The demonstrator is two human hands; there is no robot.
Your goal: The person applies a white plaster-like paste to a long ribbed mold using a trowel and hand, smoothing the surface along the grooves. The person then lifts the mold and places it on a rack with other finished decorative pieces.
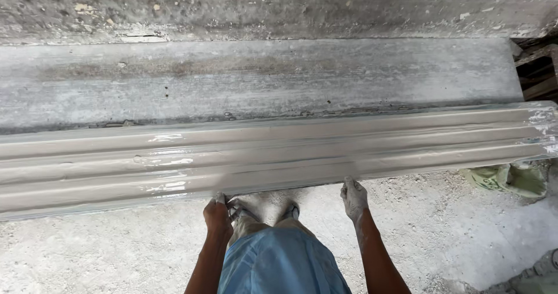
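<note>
A long wet grey moulding point(279, 154) with ridged profile lies across the view, glossy on its left half and matt toward the right. My left hand point(217, 214) grips its near lower edge, fingers curled under it. My right hand point(354, 198), dusted white with plaster, holds the same edge further right. Both arms reach forward from below. My blue shorts point(282, 265) and my feet point(264, 212) show between the hands.
Behind the moulding runs a worn grey cement bench point(261, 79) with a raised back ledge point(279, 9). A crumpled green sack point(511, 179) lies on the dusty white floor point(104, 247) at right. Dark wooden pieces point(537, 73) show at the far right.
</note>
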